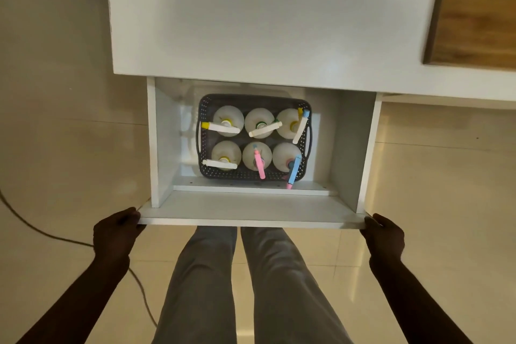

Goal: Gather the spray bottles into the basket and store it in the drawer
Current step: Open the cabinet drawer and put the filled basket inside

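Your left grip point(116, 227) curls around the left end of the drawer front point(251, 220), fingers pressed onto its edge, and your right grip point(386, 233) pinches the opposite end the same way, so both hands are clamped on the panel with nothing else in them. Just beyond your grips, inside the open drawer point(163, 142), the grey perforated basket point(205, 148) sits on the drawer floor, slightly nearer your left grip than your right. It holds six white spray bottles point(229, 120) standing upright in two rows of three, their trigger heads white, yellow, green, pink and blue. One blue-and-pink nozzle point(292, 174) hangs over the basket's near rim toward your right grip. The gathering looks finished and the basket is stowed; by my reading, what remains is closing the drawer. That calls for an even push from both grips, straight away from you, so the drawer does not skew on its runners and the tall heads pass under the white table point(265, 14) above. Below your grips lie your grey trouser legs point(206, 282) and a glossy cream tiled floor point(418, 176); a dark cable point(50, 234) trails outside your left grip, and a wooden panel point(480, 8) shows far beyond your right.
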The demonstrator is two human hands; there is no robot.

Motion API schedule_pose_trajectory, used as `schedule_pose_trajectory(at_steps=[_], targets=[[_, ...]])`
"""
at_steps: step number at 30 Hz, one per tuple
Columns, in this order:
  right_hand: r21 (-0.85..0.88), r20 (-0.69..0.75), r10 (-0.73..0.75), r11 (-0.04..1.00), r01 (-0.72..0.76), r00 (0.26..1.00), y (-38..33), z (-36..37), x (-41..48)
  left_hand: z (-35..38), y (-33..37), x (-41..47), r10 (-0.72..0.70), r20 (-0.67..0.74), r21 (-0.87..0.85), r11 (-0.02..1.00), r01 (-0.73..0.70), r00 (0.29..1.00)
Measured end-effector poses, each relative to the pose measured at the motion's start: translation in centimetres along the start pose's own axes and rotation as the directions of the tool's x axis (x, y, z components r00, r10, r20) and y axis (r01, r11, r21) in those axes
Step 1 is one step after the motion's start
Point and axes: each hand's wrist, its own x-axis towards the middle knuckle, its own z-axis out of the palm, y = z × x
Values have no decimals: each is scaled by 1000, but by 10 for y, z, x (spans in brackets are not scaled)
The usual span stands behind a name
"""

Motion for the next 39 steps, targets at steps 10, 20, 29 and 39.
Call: schedule_pose_trajectory(at_steps=[10,20,29,39], targets=[[178,-26,70,982,-64,997,-41,-3,11,16,25,3,-35,-62,-305,952,14,997],[372,-4,-24,928,23,1000,-103,4,31,38,92,11,31,-36,-415,909,-43,999],[505,-5,-55,862,50,998,-163,12,37,62,159,16,41,-37,-540,840,-55,998],[675,38,-72,737,28,997,-237,20,29,88,227,29,128,-12,-616,780,-108,992]])
